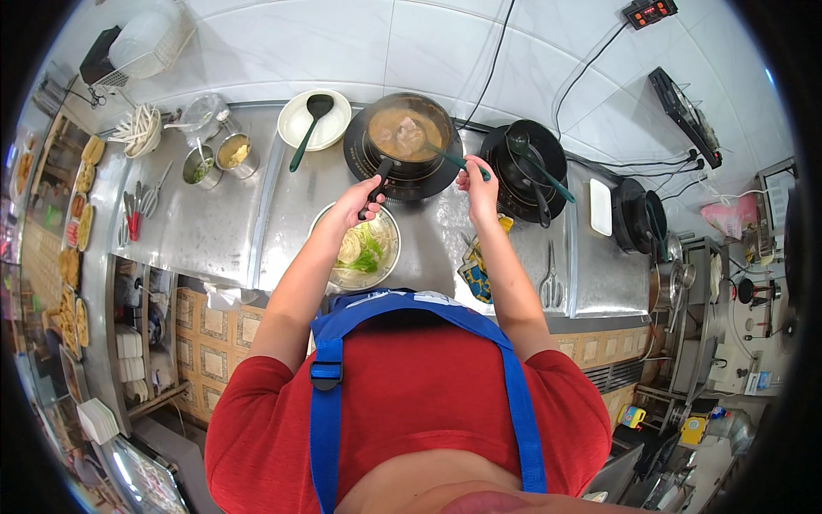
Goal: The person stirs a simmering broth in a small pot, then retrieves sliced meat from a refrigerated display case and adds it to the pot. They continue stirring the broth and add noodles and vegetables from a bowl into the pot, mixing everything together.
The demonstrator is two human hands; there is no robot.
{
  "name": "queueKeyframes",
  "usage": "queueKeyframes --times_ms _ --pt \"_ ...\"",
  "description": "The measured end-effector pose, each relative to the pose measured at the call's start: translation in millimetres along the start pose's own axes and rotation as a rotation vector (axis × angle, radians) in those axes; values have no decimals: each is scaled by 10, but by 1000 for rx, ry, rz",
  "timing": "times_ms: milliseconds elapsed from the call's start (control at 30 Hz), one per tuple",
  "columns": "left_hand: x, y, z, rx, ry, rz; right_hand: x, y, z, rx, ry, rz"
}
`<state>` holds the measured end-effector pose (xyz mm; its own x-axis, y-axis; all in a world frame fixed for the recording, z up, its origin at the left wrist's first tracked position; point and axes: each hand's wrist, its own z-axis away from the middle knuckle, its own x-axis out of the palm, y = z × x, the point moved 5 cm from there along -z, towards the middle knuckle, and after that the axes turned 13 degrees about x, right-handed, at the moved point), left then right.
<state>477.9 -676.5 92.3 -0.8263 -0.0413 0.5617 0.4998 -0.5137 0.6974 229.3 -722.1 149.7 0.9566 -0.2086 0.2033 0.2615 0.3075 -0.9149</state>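
Note:
My left hand (pixel 361 203) grips the black handle (pixel 380 181) of a dark saucepan (pixel 406 168) on a round black cooktop (pixel 357 160). Brown broth with pieces of meat (pixel 410 136) fills the pan. In my right hand (pixel 479 183) is the green handle of a ladle or spoon (pixel 454 158), whose head is down among the meat, partly hidden. Just below my left hand stands a wide bowl (pixel 393 257) holding pale noodles (pixel 352 248) and green lettuce leaves (pixel 367 258). Under my right forearm lies a patterned cloth (pixel 476 280), partly covered by the arm.
Left of the pan, a white bowl (pixel 288 122) carries a black ladle (pixel 318 108). Beyond stand two metal cups (pixel 200 172) with chopped greens and a yellow paste. To the right, a second black pot (pixel 519 168) holds a green-handled ladle (pixel 553 177). Scissors (pixel 551 288) lie near the counter's front edge.

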Motion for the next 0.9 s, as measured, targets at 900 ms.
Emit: queueKeyframes --times_ms 900 --pt "-34 3 -31 -4 -47 23 649 -149 58 -933 -220 1548"
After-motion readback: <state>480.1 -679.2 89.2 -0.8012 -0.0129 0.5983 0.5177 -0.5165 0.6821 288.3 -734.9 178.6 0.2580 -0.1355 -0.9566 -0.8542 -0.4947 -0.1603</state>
